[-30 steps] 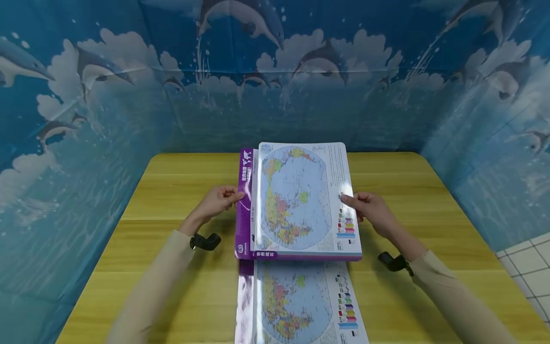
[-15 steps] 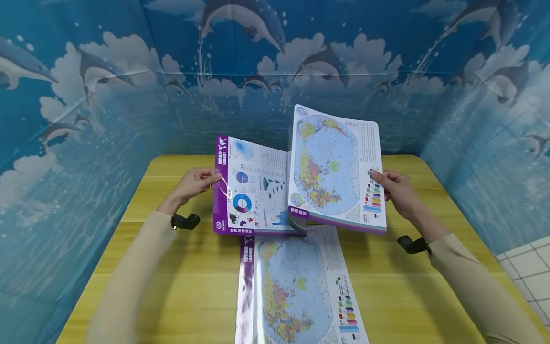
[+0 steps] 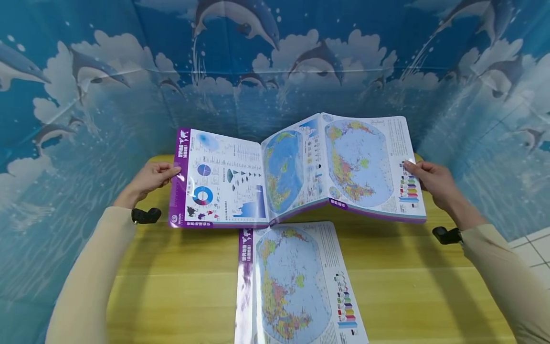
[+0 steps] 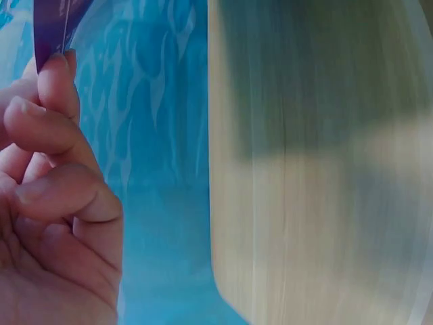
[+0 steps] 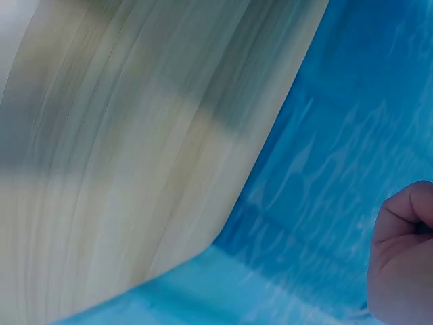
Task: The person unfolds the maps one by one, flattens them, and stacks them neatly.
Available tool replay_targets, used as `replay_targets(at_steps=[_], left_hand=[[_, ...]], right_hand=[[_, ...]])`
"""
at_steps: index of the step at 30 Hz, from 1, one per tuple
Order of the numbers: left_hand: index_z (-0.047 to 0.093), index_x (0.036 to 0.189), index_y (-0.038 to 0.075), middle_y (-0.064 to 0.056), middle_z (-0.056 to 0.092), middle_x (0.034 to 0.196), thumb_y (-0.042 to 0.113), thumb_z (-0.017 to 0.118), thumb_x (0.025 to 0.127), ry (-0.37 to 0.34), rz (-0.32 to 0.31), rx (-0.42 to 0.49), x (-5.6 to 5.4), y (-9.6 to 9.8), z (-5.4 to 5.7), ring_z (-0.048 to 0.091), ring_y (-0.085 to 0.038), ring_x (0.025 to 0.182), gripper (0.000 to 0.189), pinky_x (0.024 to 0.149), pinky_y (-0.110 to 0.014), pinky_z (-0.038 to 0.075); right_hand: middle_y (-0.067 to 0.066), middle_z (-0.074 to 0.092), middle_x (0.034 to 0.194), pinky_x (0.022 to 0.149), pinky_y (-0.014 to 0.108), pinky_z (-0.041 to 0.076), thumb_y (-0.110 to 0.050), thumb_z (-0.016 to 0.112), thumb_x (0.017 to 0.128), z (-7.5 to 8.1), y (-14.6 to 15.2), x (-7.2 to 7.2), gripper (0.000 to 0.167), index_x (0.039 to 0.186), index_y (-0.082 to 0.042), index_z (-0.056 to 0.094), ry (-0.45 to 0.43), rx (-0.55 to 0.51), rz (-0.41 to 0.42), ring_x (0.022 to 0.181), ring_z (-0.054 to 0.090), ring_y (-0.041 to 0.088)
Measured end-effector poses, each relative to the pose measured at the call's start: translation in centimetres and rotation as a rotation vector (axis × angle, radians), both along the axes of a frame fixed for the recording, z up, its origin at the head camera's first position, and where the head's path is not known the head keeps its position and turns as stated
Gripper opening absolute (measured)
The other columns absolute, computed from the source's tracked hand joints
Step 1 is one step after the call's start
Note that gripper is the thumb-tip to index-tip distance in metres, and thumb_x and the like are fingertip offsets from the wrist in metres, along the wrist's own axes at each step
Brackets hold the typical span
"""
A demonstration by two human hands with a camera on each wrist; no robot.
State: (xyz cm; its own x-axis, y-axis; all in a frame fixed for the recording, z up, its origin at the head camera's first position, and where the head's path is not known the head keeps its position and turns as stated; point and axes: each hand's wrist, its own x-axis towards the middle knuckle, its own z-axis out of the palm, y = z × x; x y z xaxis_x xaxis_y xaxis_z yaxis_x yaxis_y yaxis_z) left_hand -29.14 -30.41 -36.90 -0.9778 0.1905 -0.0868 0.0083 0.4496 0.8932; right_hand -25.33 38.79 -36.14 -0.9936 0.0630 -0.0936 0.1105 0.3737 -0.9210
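Note:
A folding world map [image 3: 223,184] with a purple left border stretches between my hands above the table, in the head view. Three panels show: charts at left, a blue map in the middle, a colored political map at right, with zigzag folds between. My left hand [image 3: 148,180] pinches the purple edge between thumb and fingers; a purple corner [image 4: 59,24] shows at those fingertips in the left wrist view. On the right edge, my right hand [image 3: 436,185] grips with the thumb on top. Only part of this hand [image 5: 404,261] appears in the right wrist view.
A second world map [image 3: 296,286] with a purple border lies on the yellow wood-grain table [image 3: 185,291], its far end just below the raised one. A blue dolphin-print curtain [image 3: 240,43] stands behind the table and along both sides.
The hands have moved apart, left hand leftward and right hand rightward. The map has opened from a folded stack into three visible panels, lifted off the second map.

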Motion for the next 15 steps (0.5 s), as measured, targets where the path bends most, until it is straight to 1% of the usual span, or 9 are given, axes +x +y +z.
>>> replay_targets(at_steps=[4, 6, 7, 9, 12, 15], left_hand=[[0.065, 0.096, 0.005, 0.003, 0.048, 0.063, 0.038, 0.059, 0.094, 0.009, 0.027, -0.039, 0.1, -1.5, 0.7, 0.04, -0.01, 0.058, 0.034, 0.059, -0.026, 0.037], [0.066, 0.094, 0.008, 0.003, 0.047, 0.063, 0.042, 0.059, 0.093, 0.015, 0.05, -0.055, 0.1, -2.1, 1.0, 0.039, -0.011, 0.057, 0.035, 0.059, -0.027, 0.037], [0.066, 0.092, 0.009, 0.003, 0.046, 0.062, 0.043, 0.059, 0.092, 0.016, 0.062, -0.054, 0.1, -2.4, 1.1, 0.039, -0.012, 0.057, 0.034, 0.06, -0.028, 0.036], [0.066, 0.089, 0.012, 0.001, 0.046, 0.062, 0.044, 0.059, 0.092, 0.021, 0.079, -0.061, 0.1, -2.9, 1.4, 0.038, -0.013, 0.057, 0.034, 0.059, -0.03, 0.035], [0.065, 0.086, 0.014, 0.0, 0.046, 0.062, 0.046, 0.059, 0.091, 0.019, 0.093, -0.061, -0.1, -3.4, 1.5, 0.036, -0.014, 0.056, 0.032, 0.058, -0.031, 0.034], [0.064, 0.085, 0.013, -0.002, 0.046, 0.063, 0.046, 0.059, 0.091, 0.016, 0.104, -0.068, -0.3, -3.7, 1.3, 0.036, -0.015, 0.056, 0.034, 0.058, -0.031, 0.034]], right_hand=[[-0.01, 0.061, 0.073, 0.058, 0.027, 0.047, -0.05, 0.058, 0.089, 0.0, 1.4, -0.2, 0.033, 0.074, -0.021, 0.063, 0.009, 0.07, -0.022, 0.064, 0.056, 0.01], [-0.009, 0.06, 0.072, 0.057, 0.028, 0.047, -0.053, 0.058, 0.088, 0.0, 2.1, -0.3, 0.034, 0.075, -0.022, 0.063, 0.007, 0.11, -0.029, 0.064, 0.055, 0.011], [-0.01, 0.062, 0.074, 0.057, 0.029, 0.048, -0.054, 0.058, 0.087, 0.0, 2.3, -0.3, 0.034, 0.076, -0.022, 0.064, 0.005, 0.124, -0.033, 0.065, 0.058, 0.011], [-0.01, 0.062, 0.074, 0.058, 0.03, 0.046, -0.057, 0.056, 0.086, 0.0, 2.8, -0.4, 0.037, 0.077, -0.022, 0.064, 0.003, 0.182, -0.037, 0.065, 0.057, 0.013], [-0.009, 0.063, 0.075, 0.058, 0.033, 0.042, -0.061, 0.055, 0.086, 0.0, 3.3, -0.4, 0.043, 0.08, -0.019, 0.064, -0.011, 0.255, -0.037, 0.067, 0.056, 0.015], [-0.007, 0.062, 0.077, 0.06, 0.036, 0.038, -0.062, 0.054, 0.085, -0.2, 3.4, -0.4, 0.046, 0.081, -0.018, 0.063, -0.033, 0.278, -0.039, 0.071, 0.05, 0.018]])
